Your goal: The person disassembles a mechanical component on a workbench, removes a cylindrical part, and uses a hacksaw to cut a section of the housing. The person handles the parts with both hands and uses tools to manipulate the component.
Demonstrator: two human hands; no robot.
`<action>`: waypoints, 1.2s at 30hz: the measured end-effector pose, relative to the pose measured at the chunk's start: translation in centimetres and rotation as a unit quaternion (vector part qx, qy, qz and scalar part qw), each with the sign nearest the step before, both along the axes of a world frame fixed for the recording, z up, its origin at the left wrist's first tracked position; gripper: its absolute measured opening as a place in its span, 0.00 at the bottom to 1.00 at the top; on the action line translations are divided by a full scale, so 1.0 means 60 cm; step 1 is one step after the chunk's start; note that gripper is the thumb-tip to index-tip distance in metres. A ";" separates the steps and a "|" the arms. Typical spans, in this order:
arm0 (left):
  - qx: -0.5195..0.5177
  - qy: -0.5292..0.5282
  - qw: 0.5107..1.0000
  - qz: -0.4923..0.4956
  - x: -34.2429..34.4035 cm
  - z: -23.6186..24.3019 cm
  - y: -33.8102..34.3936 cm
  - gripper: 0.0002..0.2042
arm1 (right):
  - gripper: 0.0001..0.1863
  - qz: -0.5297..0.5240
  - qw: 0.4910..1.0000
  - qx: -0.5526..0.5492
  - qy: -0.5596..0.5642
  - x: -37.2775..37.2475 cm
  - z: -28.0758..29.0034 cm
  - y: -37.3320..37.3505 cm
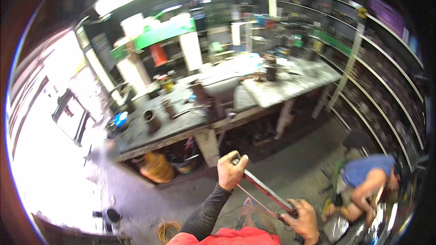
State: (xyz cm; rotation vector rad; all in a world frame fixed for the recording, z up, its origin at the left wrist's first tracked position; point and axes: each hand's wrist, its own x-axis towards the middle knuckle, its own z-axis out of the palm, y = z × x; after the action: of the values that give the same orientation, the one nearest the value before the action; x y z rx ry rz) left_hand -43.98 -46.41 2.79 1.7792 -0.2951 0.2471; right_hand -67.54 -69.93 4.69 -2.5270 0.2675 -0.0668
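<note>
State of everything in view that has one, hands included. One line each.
left hand: closed round the tool's upper end
right hand: closed on its lower end
saw-like tool: held slantwise between both hands
dark cylinder: upright on the bench, open-topped
workbench: cluttered
yellow container: under the bench; open or closed, can't tell
cord: coiled on the floor
shelves: loaded, contents blurred
co-worker: crouched low

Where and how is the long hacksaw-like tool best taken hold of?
Probably by both ends of the hacksaw-like tool, reaching from the near side: it is long and slants across the view, left end farther out, and the thin strip running beside it looks best avoided.
</note>
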 end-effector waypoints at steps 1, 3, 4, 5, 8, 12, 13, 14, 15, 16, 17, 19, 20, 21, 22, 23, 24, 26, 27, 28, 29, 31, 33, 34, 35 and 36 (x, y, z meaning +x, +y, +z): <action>-0.027 0.013 0.999 0.045 0.028 0.009 0.044 0.18 | 0.37 0.026 0.996 0.083 0.007 0.037 0.008 -0.008; -0.059 -0.006 0.992 0.110 0.082 0.029 0.127 0.18 | 0.39 0.086 0.980 0.177 -0.023 0.110 0.015 -0.019; -0.056 -0.024 0.988 0.145 0.104 0.043 0.161 0.19 | 0.39 0.114 0.957 0.260 -0.058 0.143 0.019 -0.028; -0.084 -0.029 0.983 0.161 0.134 0.054 0.193 0.18 | 0.38 0.124 0.899 0.420 -0.023 0.183 0.015 -0.027; -0.210 -0.010 0.962 0.176 0.223 0.106 0.251 0.17 | 0.34 0.161 0.839 0.520 0.018 0.296 0.010 -0.016; -0.176 -0.048 0.963 0.200 0.341 0.171 0.285 0.14 | 0.26 0.240 0.820 0.519 -0.029 0.416 0.020 0.046; -0.168 -0.054 0.961 0.211 0.361 0.177 0.290 0.13 | 0.24 0.221 0.827 0.516 -0.014 0.439 0.028 0.062; -0.126 -0.065 0.962 0.234 0.385 0.182 0.299 0.12 | 0.22 0.200 0.831 0.519 -0.002 0.458 0.038 0.079; -0.197 -0.058 0.955 0.215 0.402 0.179 0.307 0.11 | 0.19 0.187 0.836 0.515 0.012 0.476 0.049 0.093; -0.253 -0.027 0.943 0.213 0.421 0.175 0.320 0.11 | 0.18 0.186 0.830 0.526 0.015 0.493 0.060 0.108; -0.288 -0.026 0.936 0.202 0.441 0.167 0.331 0.10 | 0.16 0.192 0.825 0.531 0.015 0.508 0.071 0.123; -0.270 -0.034 0.948 0.167 0.484 0.153 0.355 0.12 | 0.13 0.221 0.835 0.504 0.001 0.532 0.091 0.154; -0.260 -0.040 0.955 0.134 0.508 0.149 0.364 0.12 | 0.12 0.248 0.871 0.424 -0.032 0.542 0.098 0.170; -0.226 -0.070 0.963 0.128 0.537 0.149 0.368 0.13 | 0.11 0.240 0.876 0.417 -0.027 0.549 0.103 0.189; -0.245 -0.064 0.962 0.098 0.568 0.153 0.369 0.14 | 0.10 0.216 0.881 0.419 -0.037 0.556 0.106 0.208; -0.236 -0.045 0.965 0.108 0.601 0.160 0.362 0.14 | 0.09 0.191 0.890 0.409 -0.062 0.562 0.107 0.227; -0.236 -0.064 0.967 0.065 0.635 0.171 0.352 0.14 | 0.09 0.165 0.898 0.398 -0.089 0.569 0.106 0.247; -0.149 -0.082 0.983 0.074 0.701 0.197 0.318 0.17 | 0.09 0.111 0.899 0.398 -0.144 0.581 0.102 0.285; -0.120 -0.082 0.989 0.026 0.732 0.209 0.298 0.16 | 0.10 0.086 0.892 0.408 -0.174 0.590 0.098 0.300; -0.109 -0.086 0.990 0.003 0.756 0.218 0.280 0.16 | 0.11 0.052 0.882 0.417 -0.212 0.596 0.095 0.315; -0.091 -0.146 0.985 -0.011 0.775 0.222 0.268 0.16 | 0.14 0.021 0.884 0.409 -0.223 0.606 0.092 0.325; -0.077 -0.162 0.983 -0.030 0.792 0.210 0.257 0.21 | 0.14 -0.036 0.861 0.456 -0.221 0.621 0.090 0.339; -0.166 -0.098 0.981 -0.012 0.784 0.170 0.266 0.25 | 0.14 -0.061 0.850 0.468 -0.234 0.635 0.090 0.342; -0.190 -0.032 0.981 0.019 0.773 0.141 0.274 0.29 | 0.14 -0.065 0.842 0.477 -0.244 0.640 0.090 0.342; -0.207 0.015 0.978 -0.037 0.759 0.107 0.286 0.35 | 0.14 -0.069 0.834 0.486 -0.253 0.646 0.091 0.338; -0.227 0.109 0.967 -0.030 0.746 0.072 0.294 0.42 | 0.14 -0.065 0.825 0.496 -0.263 0.651 0.091 0.335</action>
State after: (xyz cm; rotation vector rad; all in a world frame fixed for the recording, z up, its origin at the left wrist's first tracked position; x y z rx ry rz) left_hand 0.77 -28.79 7.11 1.3268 -0.1202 0.0665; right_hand -28.47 -49.85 10.16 -1.3690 0.1736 -0.5264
